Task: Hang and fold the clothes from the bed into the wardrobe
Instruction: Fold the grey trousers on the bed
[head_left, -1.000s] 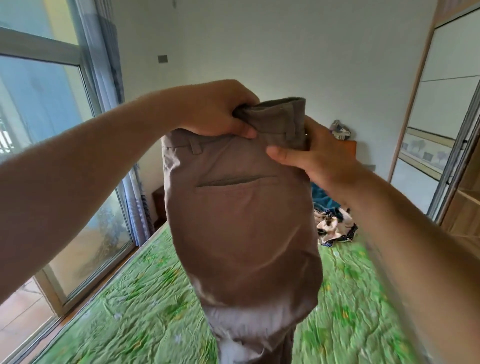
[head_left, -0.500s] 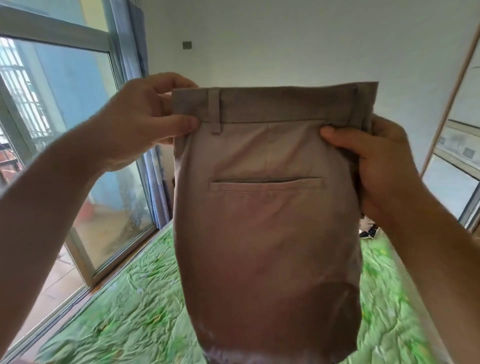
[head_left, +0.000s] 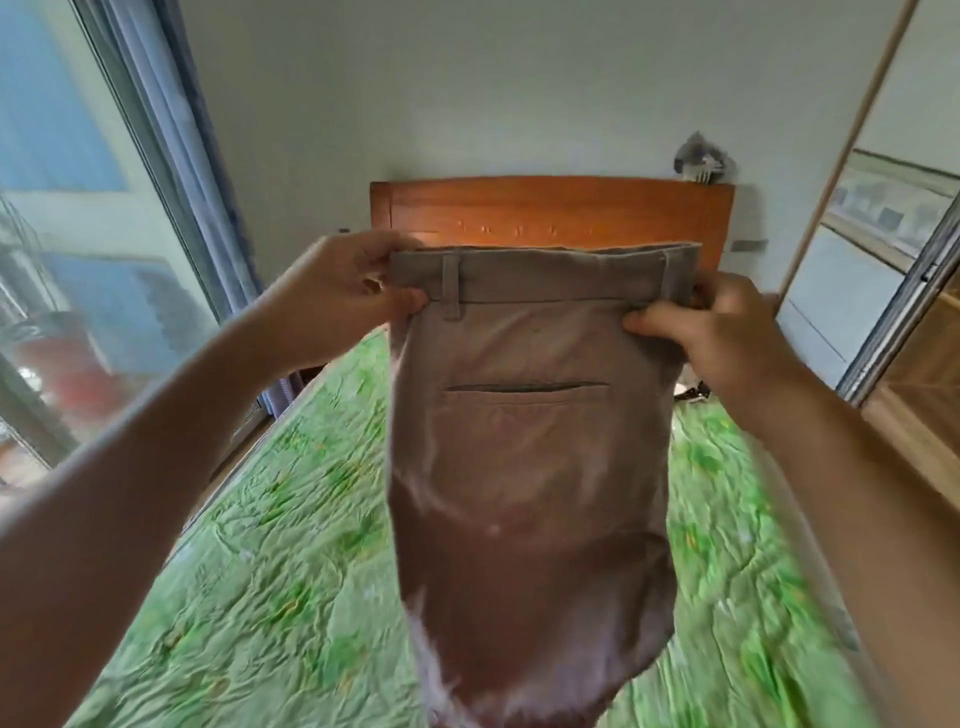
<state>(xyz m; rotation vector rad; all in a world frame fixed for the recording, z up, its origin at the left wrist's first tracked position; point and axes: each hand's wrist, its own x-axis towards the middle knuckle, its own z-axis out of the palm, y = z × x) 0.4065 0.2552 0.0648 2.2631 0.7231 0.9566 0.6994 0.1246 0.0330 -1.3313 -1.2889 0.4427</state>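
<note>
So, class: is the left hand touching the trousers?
Touching. The head view shows the left hand with its thumb pressed on the waistband of the trousers, at the left corner.

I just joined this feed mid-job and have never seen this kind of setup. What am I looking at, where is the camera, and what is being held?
No machine here: a person's two bare hands, filmed by one wide-angle camera worn on their head, looking forward and down. The left hand and right hand each pinch one end of the waistband of a pair of brown cotton trousers, held up with the back pocket facing the camera. Below lies the bed with a crumpled green floral sheet and an orange wooden headboard. The sliding-door wardrobe stands on the right.
</note>
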